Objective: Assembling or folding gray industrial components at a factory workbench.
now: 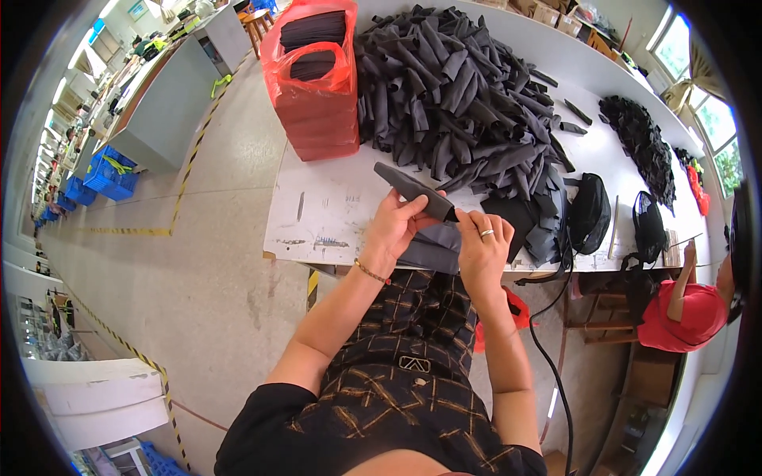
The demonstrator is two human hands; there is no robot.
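My left hand (394,225) is closed round the middle of a folded black fabric piece (405,182), held above the table's near edge. The fingers of my right hand (483,244) pinch the same piece at its near end, where a dark opening shows. Beneath my hands, dark flat fabric pieces (429,247) lie along the table edge. Beyond them rises a large heap of black fabric tubes (452,87). At its left stands a red plastic bag (319,119) packed with stacked dark pieces (313,32). More flat black pieces (544,226) lie right of my right hand.
Two black mesh-like items (589,214) and a smaller dark pile (639,143) are on the white table (305,208) at right. A black cable (556,365) hangs there. A person in a red shirt (675,313) sits further right. Blue crates (109,181) stand at left.
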